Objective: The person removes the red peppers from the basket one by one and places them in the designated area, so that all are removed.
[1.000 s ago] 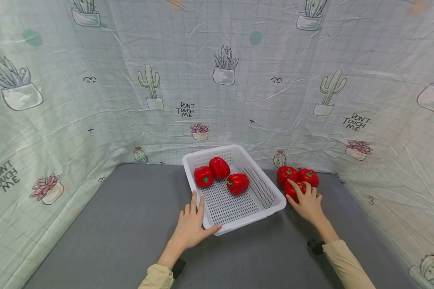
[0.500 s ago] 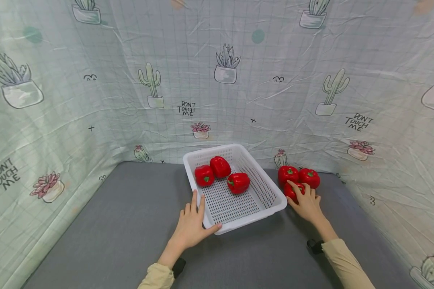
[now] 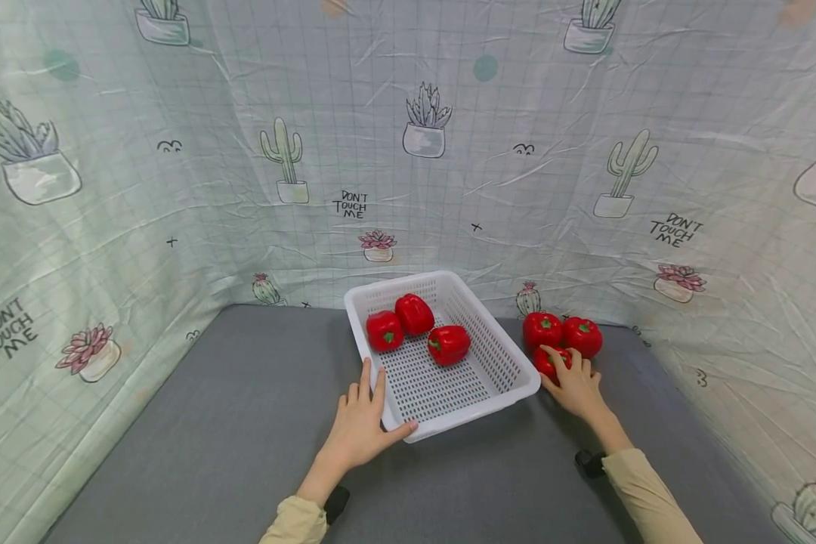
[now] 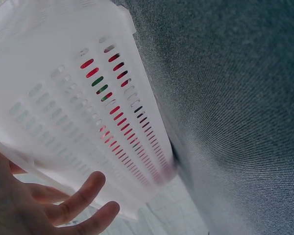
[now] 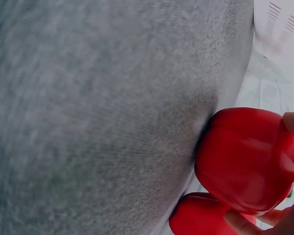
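Observation:
A white perforated plastic basket stands on the grey surface with three red bell peppers in it. My left hand rests at its near left corner, fingers spread along the left rim and thumb on the front rim. In the left wrist view, fingers lie spread beside the slotted wall. To the right of the basket, my right hand grips a red bell pepper between thumb and fingers. That pepper sits low, close to the surface. Right behind it are two more red bell peppers, one left and one right.
A grey cloth surface spreads under everything. Pale curtains printed with cactus drawings rise at the back and both sides, close behind the basket and the loose peppers. Dark cameras are strapped at the wrists.
The right hand's fingers have shifted slightly down over the pepper toward the near side. The left hand and basket hold still; the head view has tilted only a little.

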Demonstrator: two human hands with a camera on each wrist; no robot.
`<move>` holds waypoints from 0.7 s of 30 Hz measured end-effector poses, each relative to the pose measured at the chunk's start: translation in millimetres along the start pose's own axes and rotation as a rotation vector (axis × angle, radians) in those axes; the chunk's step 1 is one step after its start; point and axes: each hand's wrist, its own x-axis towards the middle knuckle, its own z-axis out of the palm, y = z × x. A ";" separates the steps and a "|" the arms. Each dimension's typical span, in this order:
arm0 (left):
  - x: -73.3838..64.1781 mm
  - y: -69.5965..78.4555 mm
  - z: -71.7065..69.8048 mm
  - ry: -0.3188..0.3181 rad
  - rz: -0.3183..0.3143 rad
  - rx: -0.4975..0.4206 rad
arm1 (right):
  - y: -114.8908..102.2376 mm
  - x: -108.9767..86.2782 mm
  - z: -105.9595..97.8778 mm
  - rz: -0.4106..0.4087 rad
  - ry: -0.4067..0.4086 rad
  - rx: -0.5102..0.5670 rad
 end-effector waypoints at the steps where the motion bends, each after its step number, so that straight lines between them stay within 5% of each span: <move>1: -0.1 0.1 0.0 -0.002 -0.001 -0.002 | 0.8 -0.2 0.6 0.005 0.000 0.003; 21: 1.0 -0.7 1.2 -0.012 -0.009 -0.001 | 11.2 0.8 4.5 -0.003 -0.021 -0.040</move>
